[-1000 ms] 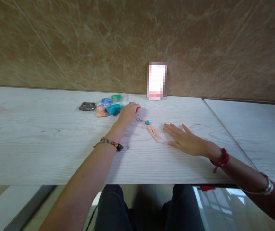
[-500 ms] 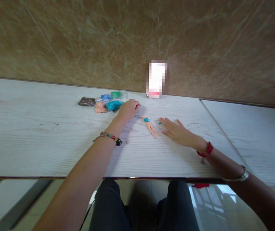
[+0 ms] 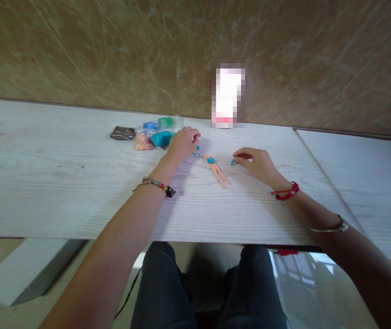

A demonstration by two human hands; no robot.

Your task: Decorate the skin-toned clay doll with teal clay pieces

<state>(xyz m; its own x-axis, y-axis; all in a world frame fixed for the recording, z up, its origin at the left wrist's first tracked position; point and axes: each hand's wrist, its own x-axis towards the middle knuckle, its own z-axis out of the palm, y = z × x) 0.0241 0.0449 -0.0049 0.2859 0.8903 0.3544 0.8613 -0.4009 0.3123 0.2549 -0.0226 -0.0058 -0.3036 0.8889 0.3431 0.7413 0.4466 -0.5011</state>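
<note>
My right hand (image 3: 255,163) pinches a small strip of teal clay (image 3: 233,161) between thumb and fingertips, just above the table. To its left lies a flat clay figure (image 3: 218,172), peach-coloured, with long legs and a teal patch on its upper body. A thin teal loop (image 3: 196,155) sits beside the figure's top end. My left hand (image 3: 184,144) rests with curled fingers beside the bagged teal clay (image 3: 161,139); what it holds, if anything, is hidden. A small teal bit (image 3: 198,147) shows by its fingertips.
Bags of brown clay (image 3: 123,133), peach clay (image 3: 144,141), blue clay (image 3: 150,125) and green clay (image 3: 165,122) lie at the back left. A phone (image 3: 228,98) with a blurred bright screen leans on the marbled wall (image 3: 113,59). A seam crosses the white table (image 3: 79,192) at the right.
My right hand, flat on the table over a teal piece before, has lifted and now pinches the teal strip. The left hand keeps its place by the bags. The view has tilted slightly.
</note>
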